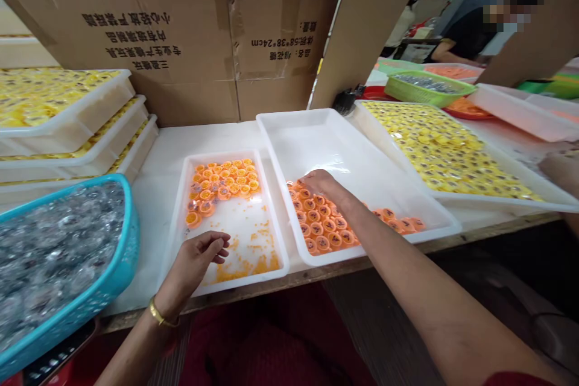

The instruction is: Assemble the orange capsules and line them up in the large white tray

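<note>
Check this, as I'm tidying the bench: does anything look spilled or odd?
Yes: yellowish bits lie loose in the smaller tray, thickest along its near edge, outside the orange cups, apparently spilled. The print on the cardboard is upside down.

The right grip (322, 183) is at the orange cups (329, 225).

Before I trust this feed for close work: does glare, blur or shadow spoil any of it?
Head view: white glare on the bare floor of the large tray, near the right hand; head view: clear packets in the blue basket look smeared and glinting; head view: deep shadow under the table at lower right hides detail.
</note>
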{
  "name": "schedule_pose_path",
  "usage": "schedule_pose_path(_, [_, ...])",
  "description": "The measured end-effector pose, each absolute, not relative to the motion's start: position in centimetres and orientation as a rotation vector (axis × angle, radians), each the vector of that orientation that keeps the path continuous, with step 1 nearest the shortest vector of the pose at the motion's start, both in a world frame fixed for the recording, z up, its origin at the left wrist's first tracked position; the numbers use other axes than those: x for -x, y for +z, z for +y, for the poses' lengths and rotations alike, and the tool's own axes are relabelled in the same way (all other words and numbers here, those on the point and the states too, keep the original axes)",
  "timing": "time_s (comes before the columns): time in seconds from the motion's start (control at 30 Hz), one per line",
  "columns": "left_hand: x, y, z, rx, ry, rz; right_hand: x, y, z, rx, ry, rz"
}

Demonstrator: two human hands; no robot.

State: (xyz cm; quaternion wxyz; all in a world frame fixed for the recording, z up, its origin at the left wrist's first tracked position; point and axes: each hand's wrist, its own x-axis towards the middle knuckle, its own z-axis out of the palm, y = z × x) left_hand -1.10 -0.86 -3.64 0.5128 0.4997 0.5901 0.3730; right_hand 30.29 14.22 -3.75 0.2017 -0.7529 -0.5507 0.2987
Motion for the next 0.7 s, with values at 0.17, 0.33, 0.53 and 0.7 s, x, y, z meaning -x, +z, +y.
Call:
schedule_pose_path(0.17, [4.0, -3.2, -0.6, -1.795, 0.865, 1.865, -28.6, -1.2, 13.4, 2.13, 0.602, -1.626])
schedule_pose_path(0.33, [6.8, -1.5, 0.8, -2.334, 0.423, 2.243, -21.3, 0.8, 8.0, 1.533, 0.646, -1.886])
schedule_pose_path(0.53, [6.1, -1.2, 2.6, -2.534, 0.047, 2.173, -12.7, -2.0, 3.6, 1.375, 0.895, -2.192])
schedule_pose_path(0.7, [6.3, -2.3, 3.6, -2.595, -0.024, 2.119, -10.9, -3.7, 3.8, 1.396, 0.92, -2.317])
